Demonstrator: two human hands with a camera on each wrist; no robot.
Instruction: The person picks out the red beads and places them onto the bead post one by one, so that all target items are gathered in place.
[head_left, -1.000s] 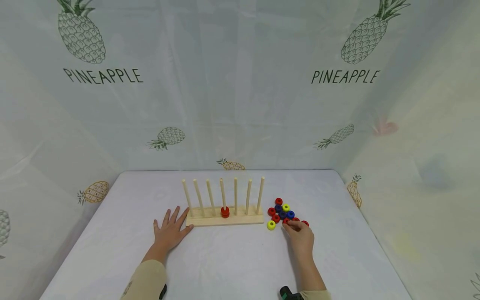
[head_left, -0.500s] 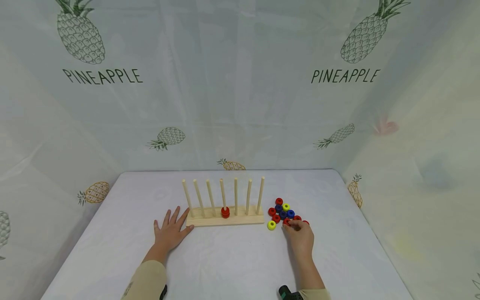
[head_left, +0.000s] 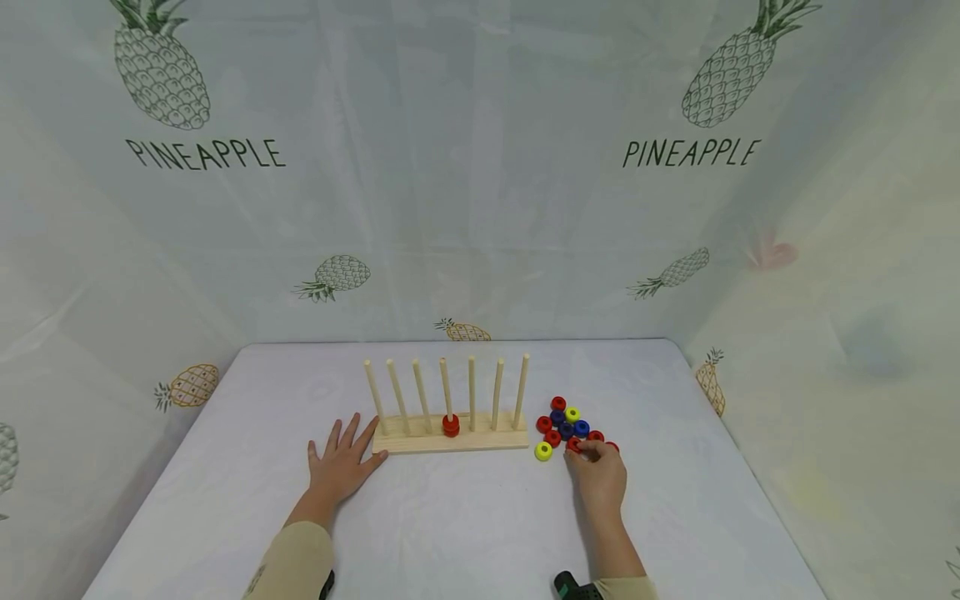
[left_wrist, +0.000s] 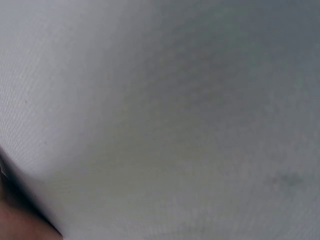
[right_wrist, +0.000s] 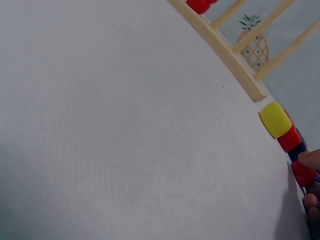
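Note:
A wooden rack [head_left: 487, 442] with a row of upright pegs stands mid-table, and red beads [head_left: 451, 427] sit low on its middle peg. Fingers spread, my left hand [head_left: 339, 468] lies on the table with forefinger and thumb at the rack's left end. My right hand [head_left: 602, 482] pinches a red bead [right_wrist: 303, 174] at the near side of a loose cluster on the right. Part of that bead is hidden by the fingers. The left wrist view shows mostly blurred white cloth.
Around the right fingertips lie several red, blue and yellow beads, among them a yellow bead [head_left: 543, 451] nearest the front and a blue bead [head_left: 581, 428]. A white cloth [head_left: 450, 525] covers the table, and a pineapple-print curtain [head_left: 480, 208] hangs behind.

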